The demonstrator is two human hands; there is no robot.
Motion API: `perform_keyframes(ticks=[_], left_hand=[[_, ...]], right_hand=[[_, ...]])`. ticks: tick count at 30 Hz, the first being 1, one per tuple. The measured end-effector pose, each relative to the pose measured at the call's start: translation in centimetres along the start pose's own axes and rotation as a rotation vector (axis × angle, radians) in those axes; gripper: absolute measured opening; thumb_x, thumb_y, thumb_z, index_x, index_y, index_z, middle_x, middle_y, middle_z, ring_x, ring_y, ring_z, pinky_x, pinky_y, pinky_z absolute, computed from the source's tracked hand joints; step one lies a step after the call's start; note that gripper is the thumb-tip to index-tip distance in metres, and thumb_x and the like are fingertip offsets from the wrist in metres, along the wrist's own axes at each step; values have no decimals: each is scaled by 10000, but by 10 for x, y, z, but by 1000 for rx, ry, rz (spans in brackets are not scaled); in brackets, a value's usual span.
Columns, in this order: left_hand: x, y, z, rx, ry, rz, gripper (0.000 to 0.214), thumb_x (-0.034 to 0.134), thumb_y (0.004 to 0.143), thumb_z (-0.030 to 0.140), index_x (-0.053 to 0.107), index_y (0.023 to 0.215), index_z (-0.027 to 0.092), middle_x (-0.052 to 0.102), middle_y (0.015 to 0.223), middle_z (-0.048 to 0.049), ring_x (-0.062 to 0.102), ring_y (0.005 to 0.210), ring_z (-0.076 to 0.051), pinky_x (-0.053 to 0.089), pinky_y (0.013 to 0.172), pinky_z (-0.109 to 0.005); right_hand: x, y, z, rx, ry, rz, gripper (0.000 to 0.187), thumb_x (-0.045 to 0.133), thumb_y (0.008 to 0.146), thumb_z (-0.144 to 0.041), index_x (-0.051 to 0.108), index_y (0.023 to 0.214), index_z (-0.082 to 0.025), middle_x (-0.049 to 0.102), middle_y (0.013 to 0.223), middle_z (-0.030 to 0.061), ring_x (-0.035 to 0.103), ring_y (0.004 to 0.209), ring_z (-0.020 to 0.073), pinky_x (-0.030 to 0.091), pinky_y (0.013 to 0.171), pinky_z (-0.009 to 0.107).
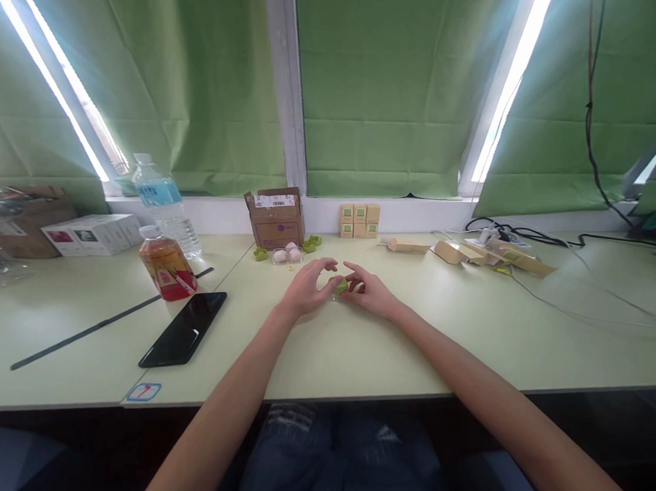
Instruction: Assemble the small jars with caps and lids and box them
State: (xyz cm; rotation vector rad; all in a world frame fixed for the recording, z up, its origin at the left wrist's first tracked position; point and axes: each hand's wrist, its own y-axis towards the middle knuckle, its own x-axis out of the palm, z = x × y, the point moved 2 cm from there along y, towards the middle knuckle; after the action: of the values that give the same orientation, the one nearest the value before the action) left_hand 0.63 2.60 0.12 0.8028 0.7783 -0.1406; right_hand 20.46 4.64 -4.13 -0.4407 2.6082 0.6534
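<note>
Both my hands meet over the middle of the pale green table (411,338). Between their fingertips sits a small green object (341,286). My left hand (307,287) pinches it from the left, fingers curled. My right hand (370,290) grips it from the right. Just behind them lie a clear tray of pale round pieces (287,256) and a few small green pieces (312,243). Part of the green object is hidden by my fingers.
A black phone (185,328), an orange drink bottle (166,265), a water bottle (162,200) and a long black strip (98,327) lie at the left. An open cardboard box (276,217), stacked small boxes (359,220), flat cartons (470,253) and cables (553,237) line the back.
</note>
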Motion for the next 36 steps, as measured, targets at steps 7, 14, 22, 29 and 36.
perform_keyframes(ticks=[7, 14, 22, 29, 36], left_hand=[[7, 0, -5, -35, -45, 39, 393, 586, 964, 448, 543, 1292, 236, 786, 992, -44, 720, 1010, -240, 523, 909, -385], [14, -1, -3, 26, 98, -19, 250, 666, 900, 411, 623, 1069, 232, 737, 991, -50, 689, 926, -242, 521, 838, -382], [21, 1, -20, -116, 86, -30, 468, 714, 844, 261, 535, 1274, 220, 681, 1180, -87, 670, 1099, -262, 525, 949, -409], [20, 5, -37, -190, 185, 64, 392, 707, 847, 230, 548, 1204, 219, 661, 1204, -97, 670, 1090, -274, 538, 919, -423], [30, 3, -41, -170, 178, 97, 370, 695, 864, 230, 536, 1198, 228, 650, 1174, -75, 670, 1097, -249, 537, 922, -392]], right_hand=[[-1, 1, 3, -19, 11, 12, 811, 769, 810, -231, 403, 1533, -268, 731, 1168, 61, 651, 825, 158, 576, 744, 336], [-3, 0, 0, -50, -15, -17, 774, 747, 820, -277, 421, 1521, -272, 729, 1189, 77, 662, 826, 164, 585, 752, 350], [-53, 12, 23, -127, -407, 305, 452, 496, 837, -132, 654, 1258, -179, 691, 1213, 117, 658, 1066, 239, 568, 906, 407], [-84, 44, 68, 194, -1006, 312, 557, 469, 842, -118, 550, 1392, -144, 441, 1560, 188, 394, 1434, 322, 410, 1112, 523], [-117, 100, 106, 429, -1228, 218, 735, 555, 879, -157, 299, 1566, -113, 269, 1646, 259, 185, 1549, 355, 169, 1174, 695]])
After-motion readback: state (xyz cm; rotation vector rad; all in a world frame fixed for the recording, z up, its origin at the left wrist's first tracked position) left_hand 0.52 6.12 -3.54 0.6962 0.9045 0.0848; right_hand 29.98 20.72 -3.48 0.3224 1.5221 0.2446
